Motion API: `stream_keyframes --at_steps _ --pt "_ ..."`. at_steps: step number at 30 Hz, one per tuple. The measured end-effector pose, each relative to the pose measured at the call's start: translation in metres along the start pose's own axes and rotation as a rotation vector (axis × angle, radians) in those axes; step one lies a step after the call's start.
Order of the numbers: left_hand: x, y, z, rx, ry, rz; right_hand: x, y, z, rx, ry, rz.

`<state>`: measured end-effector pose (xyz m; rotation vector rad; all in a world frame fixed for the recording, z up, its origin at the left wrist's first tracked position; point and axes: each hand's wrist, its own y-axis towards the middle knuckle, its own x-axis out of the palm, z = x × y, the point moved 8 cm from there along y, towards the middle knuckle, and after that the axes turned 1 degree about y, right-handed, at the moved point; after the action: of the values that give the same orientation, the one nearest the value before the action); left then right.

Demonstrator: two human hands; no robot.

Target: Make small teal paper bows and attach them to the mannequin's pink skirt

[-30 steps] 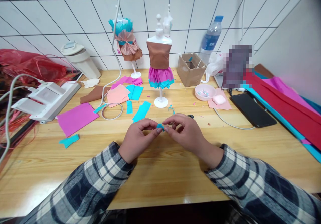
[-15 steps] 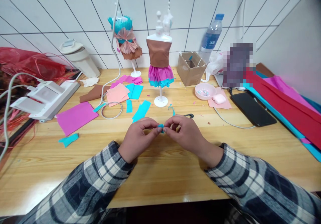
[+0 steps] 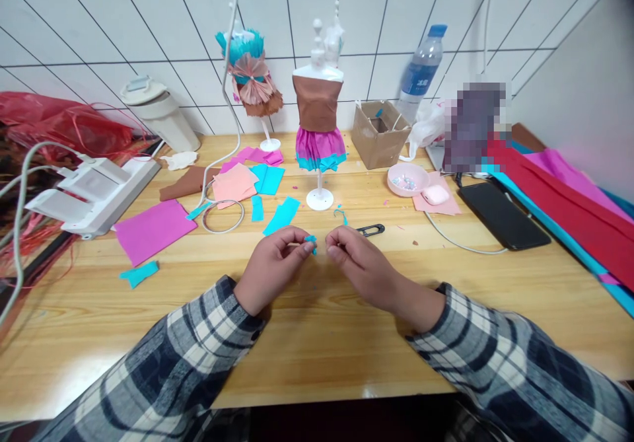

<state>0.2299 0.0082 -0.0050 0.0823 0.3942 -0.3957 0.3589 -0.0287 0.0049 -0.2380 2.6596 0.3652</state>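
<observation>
Between the thumb and fingers of my left hand (image 3: pixel 277 263) is a small crumpled piece of blue crepe paper (image 3: pixel 311 240). My right hand (image 3: pixel 364 263) is closed a little to the right, its fingertips pinched together; whether a tiny bit sits in them is too small to tell. Black thread snips (image 3: pixel 371 230) lie just behind the right hand, beside a curled blue scrap (image 3: pixel 341 216). Beyond both hands stands a small white dress form (image 3: pixel 318 102) in a brown top and a pink skirt with a blue hem and bow.
Crepe paper sheets in pink (image 3: pixel 156 230), peach (image 3: pixel 232 184) and blue (image 3: pixel 281 215) lie at left. A second dressed form (image 3: pixel 250 75), a cardboard box (image 3: pixel 379 138) and a water bottle (image 3: pixel 423 65) stand along the wall. A bead bowl (image 3: pixel 407 181) and phone (image 3: pixel 505 216) lie right.
My hands have moved apart. The blue piece, earlier between the fingertips of both hands, is now in my left hand only. More of the snips shows.
</observation>
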Motion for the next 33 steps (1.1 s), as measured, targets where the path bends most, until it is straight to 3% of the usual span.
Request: stream_keyframes --at_steps 5,9,12,16,19,25,33 --pt "0.002 0.001 0.0 -0.017 -0.035 -0.009 -0.027 0.005 0.02 0.155 -0.085 0.143" --pt "0.003 0.0 0.004 0.014 -0.011 -0.02 -0.037 0.005 0.021 0.105 -0.21 0.208" --pt "0.004 0.0 0.005 0.039 0.034 -0.033 -0.031 0.004 0.014 0.047 -0.125 0.2" --pt "0.005 -0.001 0.008 0.08 0.108 -0.05 -0.013 0.003 0.015 0.152 0.04 0.082" --pt "0.006 -0.002 0.009 0.088 0.116 -0.061 -0.01 0.003 0.015 0.183 0.079 0.078" --pt "0.001 -0.003 0.009 0.076 0.012 0.031 -0.003 0.002 0.023 0.275 0.245 0.056" --pt "0.005 -0.002 0.007 0.052 0.033 -0.011 -0.003 0.002 0.023 0.276 0.331 0.068"
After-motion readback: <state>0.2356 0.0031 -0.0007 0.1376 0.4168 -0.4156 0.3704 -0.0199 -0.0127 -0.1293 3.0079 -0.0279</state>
